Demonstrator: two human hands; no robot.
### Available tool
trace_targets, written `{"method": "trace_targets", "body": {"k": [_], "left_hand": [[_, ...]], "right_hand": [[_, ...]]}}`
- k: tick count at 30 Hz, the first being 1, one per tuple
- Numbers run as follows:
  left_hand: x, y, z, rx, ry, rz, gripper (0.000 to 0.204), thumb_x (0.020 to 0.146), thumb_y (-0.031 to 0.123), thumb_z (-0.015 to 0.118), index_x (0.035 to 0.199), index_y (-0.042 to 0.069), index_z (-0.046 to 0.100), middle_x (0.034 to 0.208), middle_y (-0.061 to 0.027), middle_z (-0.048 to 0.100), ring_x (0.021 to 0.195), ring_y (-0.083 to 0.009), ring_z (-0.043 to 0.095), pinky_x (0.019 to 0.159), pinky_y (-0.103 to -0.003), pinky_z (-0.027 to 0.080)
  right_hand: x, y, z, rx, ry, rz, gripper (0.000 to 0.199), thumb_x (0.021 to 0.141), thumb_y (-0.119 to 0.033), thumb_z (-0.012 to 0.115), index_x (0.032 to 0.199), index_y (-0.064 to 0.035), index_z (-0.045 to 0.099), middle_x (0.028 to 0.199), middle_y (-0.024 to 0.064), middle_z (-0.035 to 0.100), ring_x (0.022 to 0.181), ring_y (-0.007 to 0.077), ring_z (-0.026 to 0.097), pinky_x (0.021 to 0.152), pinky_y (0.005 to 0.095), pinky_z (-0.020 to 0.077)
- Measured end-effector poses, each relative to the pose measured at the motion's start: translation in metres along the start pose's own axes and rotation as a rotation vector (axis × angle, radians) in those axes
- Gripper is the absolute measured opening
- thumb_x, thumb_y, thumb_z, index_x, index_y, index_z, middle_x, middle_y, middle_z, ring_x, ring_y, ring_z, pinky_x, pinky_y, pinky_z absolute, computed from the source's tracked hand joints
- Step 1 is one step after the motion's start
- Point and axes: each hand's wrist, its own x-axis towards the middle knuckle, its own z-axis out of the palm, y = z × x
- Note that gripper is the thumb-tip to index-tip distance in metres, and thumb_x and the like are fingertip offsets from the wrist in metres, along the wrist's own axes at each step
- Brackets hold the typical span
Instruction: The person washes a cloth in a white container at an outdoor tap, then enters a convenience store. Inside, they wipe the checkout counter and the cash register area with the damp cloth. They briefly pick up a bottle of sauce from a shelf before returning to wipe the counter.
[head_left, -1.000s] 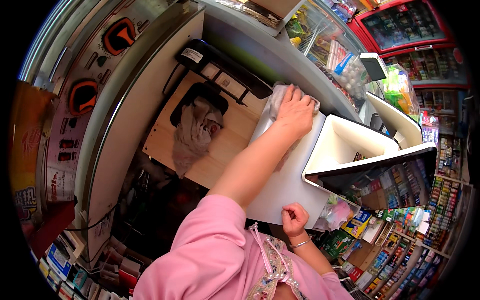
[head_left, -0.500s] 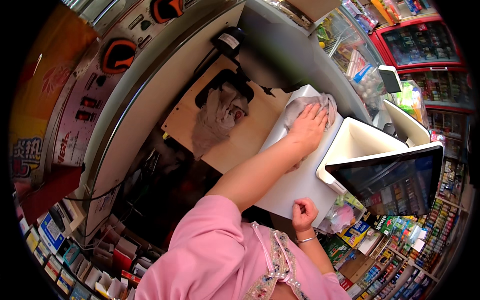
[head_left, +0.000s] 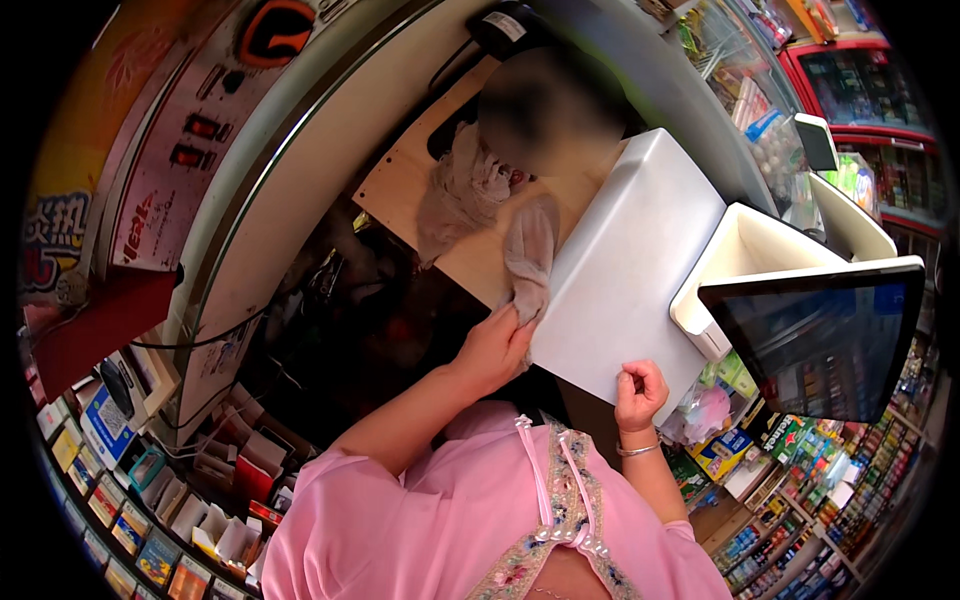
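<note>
My left hand (head_left: 492, 350) is closed round the lower end of a greyish-beige cloth (head_left: 530, 245). The cloth trails away from my fingers along the left side of a smooth white box-shaped top (head_left: 630, 270), partly over the wooden board beside it. My right hand (head_left: 640, 393), with a bracelet at the wrist, is curled into a fist at the near right edge of the white top. Nothing shows in its fingers. A second crumpled cloth (head_left: 465, 190) lies on the wooden board (head_left: 400, 190) to the left.
Right of the white top stands a cream-coloured terminal with a dark screen (head_left: 815, 340). A tall panel (head_left: 330, 170) bounds the left side. Small boxes (head_left: 225, 530) crowd the lower left, and stocked shelves (head_left: 800, 530) fill the lower right. The far middle is blurred.
My left hand has come off the white top's far end, drawing the cloth back toward me and left, and now grips its end. My right hand stays in a fist. The view has shifted slightly.
</note>
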Motion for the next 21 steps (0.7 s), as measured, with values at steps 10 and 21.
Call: {"method": "trace_targets", "body": {"k": [10,21], "left_hand": [[-0.034,-0.050,0.009,-1.654,0.334,-0.349,0.034,0.098,0.019,0.043,0.126,0.000,0.048,0.126,-0.0085,0.055,0.117,-0.0179,0.052,0.102,-0.032,0.038],[-0.009,-0.034,-0.010,-0.413,-0.170,0.160,0.021,0.094,0.019,0.050,0.100,0.001,0.059,0.087,-0.0024,0.056,0.079,-0.0121,0.051,0.071,-0.029,0.043]], "right_hand": [[-0.011,0.013,0.000,0.026,0.009,0.159,0.003,0.081,-0.004,0.059,0.080,-0.0009,0.058,0.069,0.0001,0.050,0.057,0.0058,0.043,0.051,0.0186,0.0335],[-0.008,0.005,0.006,-0.020,0.028,0.129,0.002,0.080,0.001,0.058,0.079,-0.0008,0.058,0.070,-0.0003,0.049,0.058,0.0053,0.042,0.051,0.0176,0.0325]]}}
